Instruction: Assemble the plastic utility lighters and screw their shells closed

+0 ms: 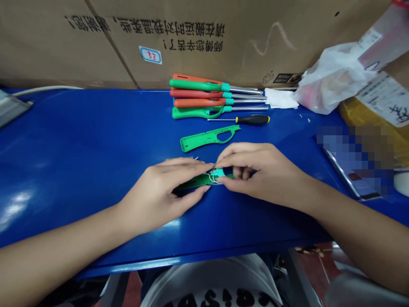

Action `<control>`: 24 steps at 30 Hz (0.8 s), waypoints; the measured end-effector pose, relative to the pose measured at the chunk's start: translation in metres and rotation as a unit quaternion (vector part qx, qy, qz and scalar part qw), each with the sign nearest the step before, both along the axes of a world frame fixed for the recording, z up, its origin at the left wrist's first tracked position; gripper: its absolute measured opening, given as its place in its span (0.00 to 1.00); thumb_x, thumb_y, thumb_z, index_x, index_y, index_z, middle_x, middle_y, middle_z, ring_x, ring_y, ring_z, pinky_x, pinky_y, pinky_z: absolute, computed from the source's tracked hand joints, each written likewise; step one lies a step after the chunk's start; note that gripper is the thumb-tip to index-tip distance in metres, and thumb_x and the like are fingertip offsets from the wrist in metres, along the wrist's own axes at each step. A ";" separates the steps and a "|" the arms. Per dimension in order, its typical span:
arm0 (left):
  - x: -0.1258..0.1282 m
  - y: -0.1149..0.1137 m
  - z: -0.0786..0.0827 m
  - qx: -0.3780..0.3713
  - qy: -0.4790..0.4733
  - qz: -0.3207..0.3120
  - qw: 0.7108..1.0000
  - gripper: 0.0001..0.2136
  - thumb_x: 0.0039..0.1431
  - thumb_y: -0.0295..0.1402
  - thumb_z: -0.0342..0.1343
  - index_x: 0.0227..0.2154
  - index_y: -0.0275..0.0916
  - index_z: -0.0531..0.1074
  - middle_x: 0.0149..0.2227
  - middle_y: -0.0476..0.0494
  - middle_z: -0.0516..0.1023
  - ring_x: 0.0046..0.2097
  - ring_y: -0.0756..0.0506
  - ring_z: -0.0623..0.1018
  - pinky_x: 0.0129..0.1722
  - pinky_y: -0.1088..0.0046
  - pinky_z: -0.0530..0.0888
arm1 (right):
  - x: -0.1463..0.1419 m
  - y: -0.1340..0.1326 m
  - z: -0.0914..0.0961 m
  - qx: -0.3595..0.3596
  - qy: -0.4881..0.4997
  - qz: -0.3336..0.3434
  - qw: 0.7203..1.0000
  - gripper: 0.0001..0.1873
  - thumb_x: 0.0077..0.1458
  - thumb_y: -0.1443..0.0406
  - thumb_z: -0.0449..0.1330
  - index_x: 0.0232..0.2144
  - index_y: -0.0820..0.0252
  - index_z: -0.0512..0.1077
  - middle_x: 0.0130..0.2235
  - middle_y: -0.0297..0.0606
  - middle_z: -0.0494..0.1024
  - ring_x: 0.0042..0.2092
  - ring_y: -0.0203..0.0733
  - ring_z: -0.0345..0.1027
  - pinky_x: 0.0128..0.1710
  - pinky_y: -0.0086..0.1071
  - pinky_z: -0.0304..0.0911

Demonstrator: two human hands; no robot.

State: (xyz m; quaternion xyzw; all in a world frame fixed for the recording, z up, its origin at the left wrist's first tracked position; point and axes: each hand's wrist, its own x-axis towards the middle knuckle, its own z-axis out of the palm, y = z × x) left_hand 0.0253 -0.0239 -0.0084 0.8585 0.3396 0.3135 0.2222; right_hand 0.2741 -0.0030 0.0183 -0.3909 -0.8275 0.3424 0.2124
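Observation:
My left hand [169, 185] grips the left part of a green lighter shell half [194, 182], which lies open side up on the blue table. Thin white wires curve over the shell between my hands. With thumb and fingertips, my right hand [255, 168] pinches a small turquoise part [218, 172] at the shell's right portion. What lies under my left palm and fingers is hidden. Just beyond my hands rests a second, loose green shell half [209, 138] with an oval trigger opening.
Several red, orange and green long-necked lighters [201, 102] lie stacked against a cardboard box [128, 42]. A screwdriver [254, 120] is in front of them. At the right are a plastic bag [332, 79], a phone [348, 166] and a yellow package [354, 115].

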 end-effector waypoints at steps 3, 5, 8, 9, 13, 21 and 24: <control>-0.001 0.001 0.000 0.007 0.018 -0.005 1.000 0.16 0.66 0.30 0.63 0.55 0.39 0.79 0.50 0.42 0.86 0.52 0.44 0.84 0.59 0.67 0.79 | 0.001 0.002 -0.001 0.001 -0.007 0.002 1.000 0.06 0.60 0.68 0.66 0.40 0.59 0.82 0.43 0.37 0.78 0.28 0.28 0.65 0.30 0.28 0.65; -0.002 0.002 0.000 0.015 0.030 -0.011 0.999 0.17 0.67 0.28 0.62 0.57 0.38 0.77 0.49 0.41 0.85 0.52 0.44 0.83 0.55 0.70 0.80 | 0.002 0.004 -0.003 0.018 -0.012 0.005 1.000 0.07 0.60 0.69 0.66 0.42 0.59 0.82 0.42 0.37 0.77 0.28 0.28 0.64 0.30 0.28 0.64; -0.004 0.004 0.000 0.025 0.043 -0.025 0.998 0.18 0.69 0.27 0.60 0.59 0.37 0.75 0.48 0.41 0.85 0.51 0.46 0.83 0.53 0.72 0.80 | 0.003 0.006 -0.005 0.041 -0.028 0.008 0.999 0.09 0.60 0.70 0.65 0.44 0.61 0.81 0.41 0.37 0.78 0.29 0.29 0.63 0.31 0.28 0.62; -0.005 0.004 -0.001 0.030 0.050 -0.029 0.998 0.18 0.69 0.27 0.60 0.60 0.37 0.75 0.49 0.41 0.84 0.51 0.46 0.83 0.53 0.72 0.80 | 0.003 0.007 -0.005 0.048 -0.033 0.007 0.998 0.09 0.60 0.70 0.65 0.44 0.62 0.81 0.40 0.36 0.78 0.29 0.29 0.63 0.32 0.28 0.62; -0.010 0.005 -0.002 0.068 0.103 -0.043 0.991 0.21 0.72 0.30 0.58 0.65 0.37 0.70 0.52 0.39 0.82 0.52 0.44 0.82 0.55 0.68 0.80 | 0.002 0.008 -0.007 0.076 -0.032 -0.001 0.997 0.07 0.60 0.69 0.65 0.42 0.62 0.79 0.34 0.33 0.76 0.28 0.31 0.61 0.32 0.28 0.61; -0.017 -0.002 0.004 0.146 0.243 -0.081 0.955 0.29 0.73 0.24 0.48 0.74 0.35 0.53 0.61 0.34 0.79 0.67 0.37 0.74 0.62 0.59 0.78 | 0.002 0.008 -0.007 0.064 -0.027 -0.012 0.997 0.06 0.59 0.68 0.67 0.40 0.61 0.79 0.30 0.30 0.73 0.28 0.31 0.61 0.31 0.28 0.60; -0.017 -0.005 0.005 0.150 0.250 -0.077 0.953 0.30 0.72 0.22 0.49 0.74 0.33 0.52 0.64 0.32 0.76 0.67 0.35 0.73 0.61 0.59 0.79 | 0.000 0.008 -0.008 0.049 -0.024 -0.024 0.998 0.07 0.58 0.66 0.69 0.40 0.60 0.80 0.28 0.28 0.72 0.27 0.30 0.59 0.31 0.28 0.59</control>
